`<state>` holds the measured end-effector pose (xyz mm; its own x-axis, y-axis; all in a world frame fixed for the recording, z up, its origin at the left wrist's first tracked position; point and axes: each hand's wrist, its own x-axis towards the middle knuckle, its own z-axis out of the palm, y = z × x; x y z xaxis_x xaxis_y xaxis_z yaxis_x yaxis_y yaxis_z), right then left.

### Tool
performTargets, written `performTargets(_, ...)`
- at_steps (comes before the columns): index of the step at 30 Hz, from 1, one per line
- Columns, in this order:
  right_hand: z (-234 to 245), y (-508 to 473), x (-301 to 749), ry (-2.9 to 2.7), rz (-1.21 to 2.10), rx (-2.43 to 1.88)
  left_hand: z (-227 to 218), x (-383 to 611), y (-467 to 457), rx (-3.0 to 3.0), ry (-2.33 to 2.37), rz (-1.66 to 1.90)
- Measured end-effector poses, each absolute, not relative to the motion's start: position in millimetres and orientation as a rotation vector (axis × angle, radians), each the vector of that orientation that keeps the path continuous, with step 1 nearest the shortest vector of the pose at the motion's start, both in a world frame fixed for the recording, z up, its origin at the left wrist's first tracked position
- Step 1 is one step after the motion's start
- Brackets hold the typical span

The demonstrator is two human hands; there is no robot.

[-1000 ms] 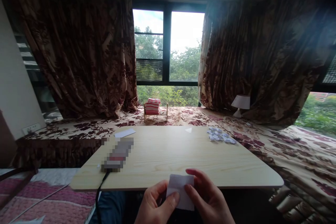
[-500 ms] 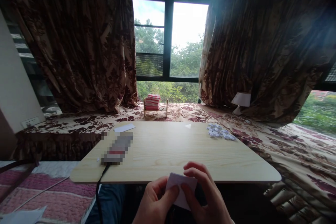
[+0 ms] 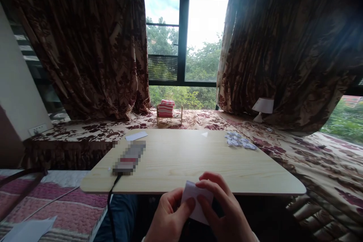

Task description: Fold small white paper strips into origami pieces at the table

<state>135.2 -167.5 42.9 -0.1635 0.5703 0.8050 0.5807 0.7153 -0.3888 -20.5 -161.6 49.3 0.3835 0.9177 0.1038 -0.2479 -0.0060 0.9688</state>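
Observation:
A small piece of white paper (image 3: 202, 211) is held up between my two hands, just in front of the table's near edge. My left hand (image 3: 171, 213) grips its left side, thumb pressed on the face toward me and fingers curled behind. From the right, my right hand (image 3: 227, 210) pinches the sheet with the thumb on its face, while the index finger bends over the upper right corner. The paper's top edge looks folded or doubled. Its back is hidden from view.
On the wooden table (image 3: 170, 162) lie a pile of small folded papers (image 3: 239, 140), a small white triangle (image 3: 204, 134), a white strip (image 3: 136, 136) and a blurred device (image 3: 129, 159) with a black cable. Behind stand a small rack with striped cloths (image 3: 166, 108) and a lamp (image 3: 263, 106).
The paper's top edge has tilted slightly, and my right fingers have shifted a little at its upper corner. Both hands keep their hold. The whole view has moved slightly.

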Motion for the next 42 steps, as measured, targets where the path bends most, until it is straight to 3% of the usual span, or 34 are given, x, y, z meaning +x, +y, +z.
performTargets(21, 39, -166, 137, -1.839, 0.072, -0.857, 55, -23, -163, 1.289, 0.696, 1.06)
performTargets(29, 51, -169, 135, -1.821, 0.156, -0.901, 62, -42, -160, 1.437, 0.907, 1.393)
performTargets(35, 52, -172, 131, -1.763, 0.212, -0.894, 62, -35, -162, 1.488, 0.901, 1.176)
performTargets(42, 39, -173, 131, -1.676, 0.313, -0.908, 52, -24, -163, 1.087, 0.865, 1.172)
